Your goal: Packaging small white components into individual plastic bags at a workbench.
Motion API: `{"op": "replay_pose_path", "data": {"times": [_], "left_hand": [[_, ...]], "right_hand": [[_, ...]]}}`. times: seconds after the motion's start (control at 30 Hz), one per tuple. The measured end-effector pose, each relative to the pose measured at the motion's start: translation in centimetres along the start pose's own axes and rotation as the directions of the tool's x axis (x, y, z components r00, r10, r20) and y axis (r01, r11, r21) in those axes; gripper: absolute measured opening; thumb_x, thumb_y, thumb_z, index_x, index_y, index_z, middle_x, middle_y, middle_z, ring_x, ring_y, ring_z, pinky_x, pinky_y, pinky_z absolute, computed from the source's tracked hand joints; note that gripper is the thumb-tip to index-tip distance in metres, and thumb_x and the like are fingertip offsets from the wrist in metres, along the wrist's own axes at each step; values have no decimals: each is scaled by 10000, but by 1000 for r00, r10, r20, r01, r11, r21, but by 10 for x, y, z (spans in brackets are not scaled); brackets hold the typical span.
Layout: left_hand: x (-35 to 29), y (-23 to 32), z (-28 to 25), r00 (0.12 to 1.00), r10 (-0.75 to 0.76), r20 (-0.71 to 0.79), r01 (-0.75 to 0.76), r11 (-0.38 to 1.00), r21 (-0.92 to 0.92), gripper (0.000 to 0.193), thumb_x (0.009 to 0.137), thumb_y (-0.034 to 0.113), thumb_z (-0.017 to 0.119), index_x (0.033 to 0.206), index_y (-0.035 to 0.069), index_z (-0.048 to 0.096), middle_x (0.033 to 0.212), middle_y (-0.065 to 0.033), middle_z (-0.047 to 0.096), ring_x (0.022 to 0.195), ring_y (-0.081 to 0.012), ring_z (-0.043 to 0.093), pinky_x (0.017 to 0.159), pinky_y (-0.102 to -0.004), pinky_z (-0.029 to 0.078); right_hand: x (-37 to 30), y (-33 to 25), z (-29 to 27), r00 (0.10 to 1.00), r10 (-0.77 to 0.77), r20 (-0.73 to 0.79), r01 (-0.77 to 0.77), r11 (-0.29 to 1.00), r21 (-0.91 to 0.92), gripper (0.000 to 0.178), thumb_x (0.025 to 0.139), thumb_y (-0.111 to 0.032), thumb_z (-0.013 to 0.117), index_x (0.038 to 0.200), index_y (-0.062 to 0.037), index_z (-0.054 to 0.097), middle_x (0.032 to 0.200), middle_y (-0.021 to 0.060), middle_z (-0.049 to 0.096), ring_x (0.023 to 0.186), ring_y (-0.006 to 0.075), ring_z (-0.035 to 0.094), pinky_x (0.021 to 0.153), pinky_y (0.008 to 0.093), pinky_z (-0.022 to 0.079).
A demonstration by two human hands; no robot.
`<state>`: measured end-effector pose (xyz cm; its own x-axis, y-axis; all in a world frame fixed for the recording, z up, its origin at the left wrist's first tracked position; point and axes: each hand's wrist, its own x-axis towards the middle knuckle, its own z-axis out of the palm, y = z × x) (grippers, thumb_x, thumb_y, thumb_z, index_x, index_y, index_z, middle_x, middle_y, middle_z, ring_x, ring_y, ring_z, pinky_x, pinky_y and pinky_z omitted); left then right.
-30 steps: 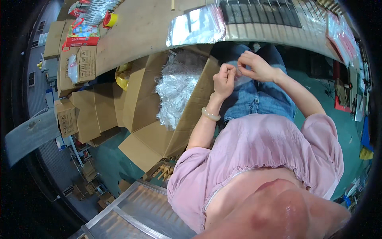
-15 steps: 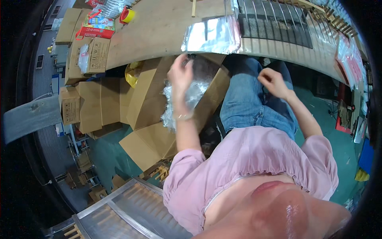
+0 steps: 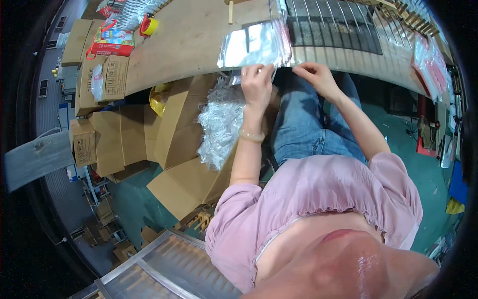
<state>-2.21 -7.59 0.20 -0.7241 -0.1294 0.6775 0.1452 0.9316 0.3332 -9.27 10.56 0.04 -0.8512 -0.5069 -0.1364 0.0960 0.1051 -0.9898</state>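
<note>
A stack of clear, shiny plastic bags (image 3: 254, 44) lies at the table's front edge. My left hand (image 3: 257, 85) is just below that edge, its fingers curled against the near side of the stack. A small greyish glossy piece (image 3: 238, 77) shows beside those fingers; I cannot tell whether they hold it. To the right, my right hand (image 3: 318, 78) has thumb and forefinger brought together close to the stack's near right corner. What is in this pinch, if anything, does not show. Thin metal rods (image 3: 343, 15) lie across a dark mat (image 3: 338, 37) just beyond.
An open carton (image 3: 172, 124) filled with crumpled clear plastic packets (image 3: 216, 129) stands left of my legs. More cartons (image 3: 117, 74), a red box (image 3: 113, 40) and yellow tape (image 3: 149, 26) are farther left. Pink-and-clear bags (image 3: 430, 65) hang over the table's right edge.
My left hand has moved right from above the open carton to the bag stack's near edge. My right hand has risen from over my lap and moved left toward it.
</note>
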Motion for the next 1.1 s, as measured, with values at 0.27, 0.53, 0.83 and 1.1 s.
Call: {"op": "replay_pose_path", "data": {"times": [0.27,0.53,0.83,1.1], "left_hand": [[-35,26,-21,991,120,65,-128,982,138,176,714,70,721,884,104,693,827,-64,596,779,-262,552,669,-353,462],[-29,47,-11,767,-403,499,641,514,-570,112,809,95,686,894,23,672,784,-46,633,684,-138,574,632,-271,469],[-20,55,-4,575,-363,733,579,-452,-678,68,822,32,664,863,-23,665,719,-33,652,644,-76,594,580,-209,476],[-22,60,2,775,-572,268,615,589,-524,103,825,77,656,822,-22,686,677,-59,674,580,-119,627,551,-239,487]], "right_hand": [[9,14,11,966,-56,251,104,978,-181,246,850,-238,660,848,7,675,687,19,607,655,60,515,589,230,420],[-1,-19,-12,910,0,414,120,957,-264,218,885,-210,633,816,-4,633,693,-24,558,658,38,458,571,217,380],[-5,-8,-12,906,-221,360,183,973,137,224,892,-235,621,867,-15,589,659,-11,531,612,71,472,569,247,413],[-26,-21,-12,883,-402,243,447,562,-695,230,832,-164,664,1019,-40,615,718,85,601,661,109,582,630,287,482]]}}
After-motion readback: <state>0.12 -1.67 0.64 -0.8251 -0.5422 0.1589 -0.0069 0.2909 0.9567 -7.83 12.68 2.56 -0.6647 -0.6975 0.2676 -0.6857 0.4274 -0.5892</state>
